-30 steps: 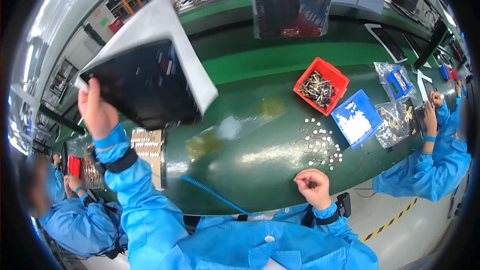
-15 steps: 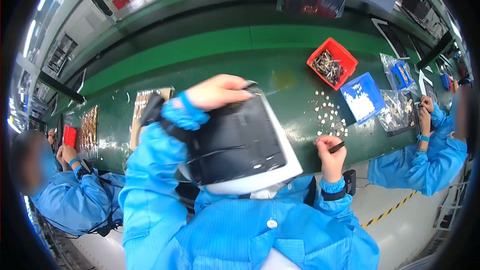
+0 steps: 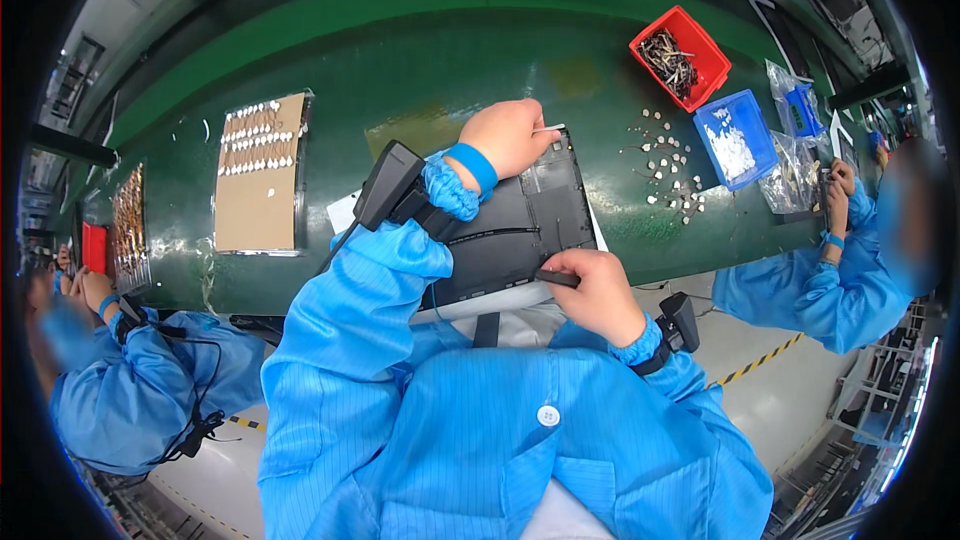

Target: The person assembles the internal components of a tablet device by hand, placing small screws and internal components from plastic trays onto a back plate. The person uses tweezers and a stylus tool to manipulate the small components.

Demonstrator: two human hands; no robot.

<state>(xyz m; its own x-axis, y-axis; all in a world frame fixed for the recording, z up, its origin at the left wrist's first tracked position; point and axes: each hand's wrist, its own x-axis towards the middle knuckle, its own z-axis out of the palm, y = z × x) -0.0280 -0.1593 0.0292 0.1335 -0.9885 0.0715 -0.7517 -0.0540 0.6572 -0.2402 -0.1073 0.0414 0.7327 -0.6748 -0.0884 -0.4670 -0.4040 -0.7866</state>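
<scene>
Clamping flat black panel, left hand, pinching slim dark stick, right hand

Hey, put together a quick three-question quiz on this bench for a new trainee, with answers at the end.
1. True or false: the right hand is empty.
2. Which bin holds the white pieces? A) red B) blue
3. Fill in: the brown board lies to the ____ of the black panel.

Key: 1. False, it holds a small black object. 2. B, the blue bin. 3. left.
</scene>
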